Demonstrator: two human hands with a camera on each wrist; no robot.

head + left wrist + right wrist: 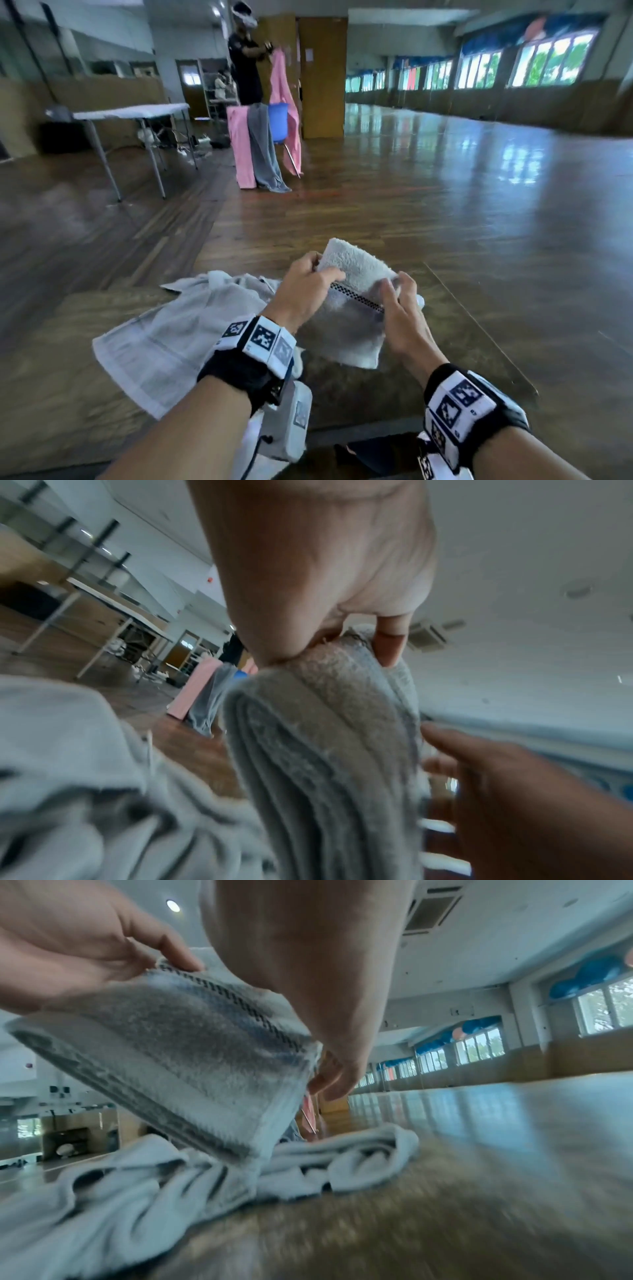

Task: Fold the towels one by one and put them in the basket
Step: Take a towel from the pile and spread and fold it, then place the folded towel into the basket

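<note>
The folded towel [356, 265] is hanging soft, light and likely to flop open, the left hand [305, 291] and right hand [407, 318] each pinching its stacked top edge, grip clamped.

A folded towel [325, 737], grey and thick with several layers showing along its edge, is held upright in the middle of the view. Its top end is pinched between the thumb and a fingertip of the left hand [318, 569], which is seen from the wrist side above. The blurred fingers [445, 739] of the right hand [520, 799] are laid against the towel's right edge. A crumpled pale towel [68, 764] is seen at lower left, blurred. Farther back, folding tables [113, 599] are set on a wooden floor [61, 653], and pink and grey cloths [197, 696] are hung beside a dark-clothed person [232, 647]. A ceiling unit [428, 638] is seen at right.
</note>
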